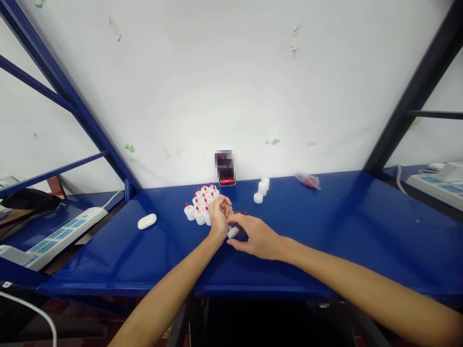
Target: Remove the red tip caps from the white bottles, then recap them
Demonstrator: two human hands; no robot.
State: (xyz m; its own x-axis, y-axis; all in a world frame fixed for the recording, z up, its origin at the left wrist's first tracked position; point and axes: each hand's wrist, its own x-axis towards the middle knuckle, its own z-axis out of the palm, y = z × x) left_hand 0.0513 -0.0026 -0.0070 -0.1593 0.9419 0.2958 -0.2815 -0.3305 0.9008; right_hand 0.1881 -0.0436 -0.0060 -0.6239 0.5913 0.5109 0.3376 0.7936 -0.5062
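Note:
My left hand (220, 216) is closed, its fingers curled inward above the table; whatever they grip is hidden. Against its palm side sits a white round cap (233, 232). My right hand (256, 236) has thumb and fingers bent around this cap from the right, with its fingertips close to the left hand. Several white round caps with red tips (200, 215) stand grouped just left of and behind my left hand. Small red tips (245, 213) lie behind my right hand, partly covered by it.
Plain white caps (258, 198) stand at the back, right of centre. A phone (227, 182) leans on the wall. A plastic bag with red pieces (310, 181) lies farther right. A white earbud case (147, 221) rests on the left of the blue table (343, 231); power strips flank it outside the frame posts.

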